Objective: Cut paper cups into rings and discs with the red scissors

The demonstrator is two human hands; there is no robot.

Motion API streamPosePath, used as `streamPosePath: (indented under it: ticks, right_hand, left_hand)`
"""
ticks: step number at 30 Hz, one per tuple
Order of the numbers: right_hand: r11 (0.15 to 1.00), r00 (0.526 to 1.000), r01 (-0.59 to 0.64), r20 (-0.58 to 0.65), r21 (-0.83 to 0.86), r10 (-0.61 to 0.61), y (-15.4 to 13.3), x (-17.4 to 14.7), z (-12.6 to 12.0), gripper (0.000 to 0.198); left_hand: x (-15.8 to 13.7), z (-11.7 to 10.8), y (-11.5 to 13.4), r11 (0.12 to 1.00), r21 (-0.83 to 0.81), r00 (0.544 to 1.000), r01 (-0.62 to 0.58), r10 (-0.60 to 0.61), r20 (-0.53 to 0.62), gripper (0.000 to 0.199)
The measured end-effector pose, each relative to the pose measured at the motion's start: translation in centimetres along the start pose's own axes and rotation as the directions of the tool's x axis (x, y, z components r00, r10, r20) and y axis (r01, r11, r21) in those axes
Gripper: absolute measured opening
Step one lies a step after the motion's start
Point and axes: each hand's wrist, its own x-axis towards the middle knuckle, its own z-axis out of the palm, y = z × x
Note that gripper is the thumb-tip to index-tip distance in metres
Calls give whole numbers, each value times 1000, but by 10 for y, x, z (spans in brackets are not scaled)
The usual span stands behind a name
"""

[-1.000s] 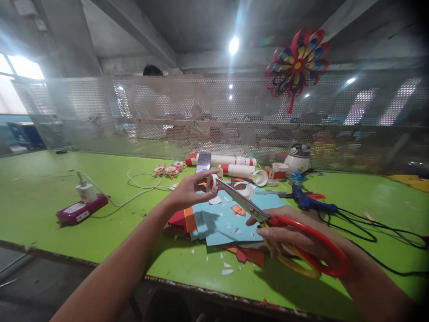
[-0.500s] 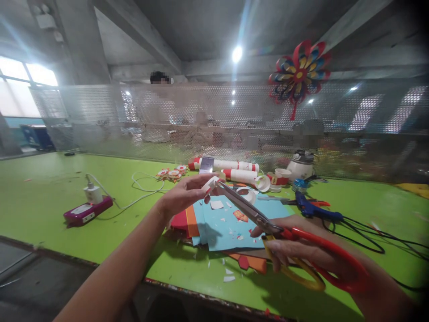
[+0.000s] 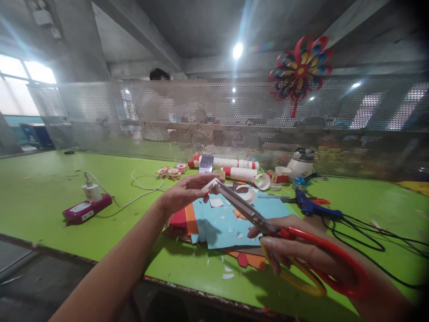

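Observation:
My left hand (image 3: 182, 192) pinches a small white piece of paper (image 3: 210, 184) with a bit of red at its lower edge. Wrapped through the red and yellow handles, my right hand (image 3: 295, 246) grips a pair of scissors (image 3: 246, 208). The blade tips meet the white piece at my left fingertips; whether they are cutting into it I cannot tell. Below both hands lie light-blue paper sheets (image 3: 231, 235), strewn with white scraps and a small orange-red cutout (image 3: 240, 213). Orange and red sheets (image 3: 191, 221) stick out from under them.
A blue glue gun (image 3: 315, 208) with black cables lies at right. Behind are stacked paper cups (image 3: 239, 174), a phone (image 3: 206, 163) and a white jug (image 3: 300, 166). A purple power strip (image 3: 87, 209) with a charger sits left. A perforated screen (image 3: 214, 116) borders the table; a person stands beyond.
The white piece has turned slightly in my left fingers. My right hand and the scissors have shifted a little to the left, and the handles look slightly wider apart.

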Motion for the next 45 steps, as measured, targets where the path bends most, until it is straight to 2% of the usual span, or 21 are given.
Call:
streamPosePath:
  ticks: [2, 5, 11, 19, 21, 23, 25, 30, 34, 39, 45]
  right_hand:
    - [999, 998, -37, -41, 3, 37, -6, -2, 2, 32]
    - [998, 998, -66, -8, 18, 66, -10, -4, 2, 31]
    - [994, 995, -92, 20, -58, 93, 6, -3, -4, 45]
    - [995, 999, -50, -14, -89, 49, -1, -6, 0, 47]
    - [993, 995, -82, 51, -87, 86, -3, -6, 0, 49]
    - [992, 995, -84, 41, -98, 89, -4, -6, 1, 49]
    - [992, 997, -70, -37, -104, 66, -6, -6, 4, 47]
    - [986, 998, -52, -34, -158, 47, -9, -5, 5, 43]
    - [972, 998, -66, 1, -224, 68, -7, -3, 1, 44]
    - [982, 999, -35, 8, -187, 37, -4, -1, 1, 43]
    - [976, 998, -19, 61, -219, 33, 1, 4, -1, 43]
  left_hand:
    - [0, 0, -1, 1000, 4, 1000, 8, -8, -2, 50]
    - [-1, -1, -2, 1000, 2, 1000, 22, -22, 8, 51]
    - [-1, -2, -5, 1000, -18, 1000, 24, -24, 19, 53]
    - [0, -3, -7, 1000, 4, 1000, -23, 23, -2, 49]
    - [0, -3, -6, 1000, 7, 999, -25, 25, 19, 49]
    - [1, -2, -5, 1000, 15, 999, -25, 25, 37, 49]
    - [1, -2, -3, 999, 31, 999, -24, 23, 43, 50]
    - [0, -2, -2, 998, 56, 999, -7, 5, 36, 50]
    - [0, -2, -1, 998, 64, 999, -3, 1, 43, 51]
    - [0, -2, 1, 997, 74, 999, 7, -10, 43, 49]
    - [0, -2, 2, 997, 76, 999, 23, -25, 27, 49]
